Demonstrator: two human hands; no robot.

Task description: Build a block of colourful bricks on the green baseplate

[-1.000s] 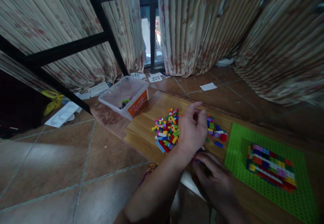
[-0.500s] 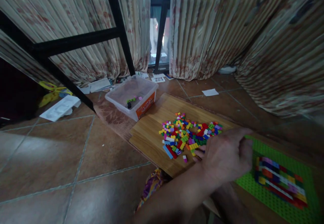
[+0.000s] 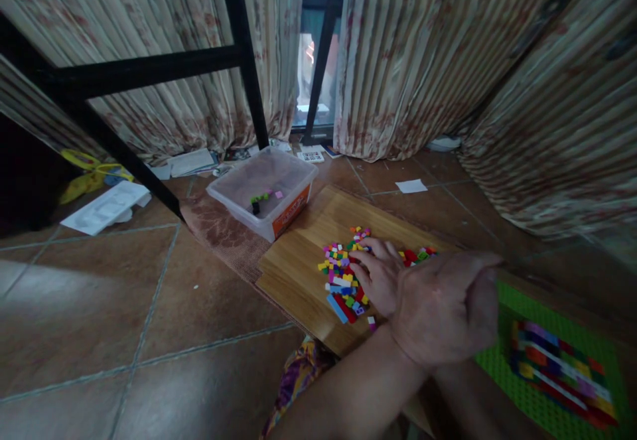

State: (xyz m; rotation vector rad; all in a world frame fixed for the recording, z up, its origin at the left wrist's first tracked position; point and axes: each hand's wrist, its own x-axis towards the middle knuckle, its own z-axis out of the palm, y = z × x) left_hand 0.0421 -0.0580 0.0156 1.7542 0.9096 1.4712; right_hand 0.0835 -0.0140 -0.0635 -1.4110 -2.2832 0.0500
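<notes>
Striped curtains (image 3: 423, 62) and a black metal frame (image 3: 149, 72) rise behind a brown tiled floor (image 3: 99, 307) where we find a wooden board (image 3: 298, 261) laid flat. At its near right end we see a green baseplate (image 3: 502, 360) carrying a low block of coloured bricks (image 3: 562, 370). Beyond the board's far left corner sits a clear plastic tub (image 3: 263, 188) with a few bricks inside. Our left hand (image 3: 442, 307) hovers loosely curled above the board beside the baseplate; we cannot tell whether it holds anything. Crossing beneath it, our right hand (image 3: 381, 274) lies spread, fingers resting in the pile of loose bricks (image 3: 341, 274) at the board's middle. 1 small pink brick (image 3: 371, 321) lies apart near the board's front edge.
</notes>
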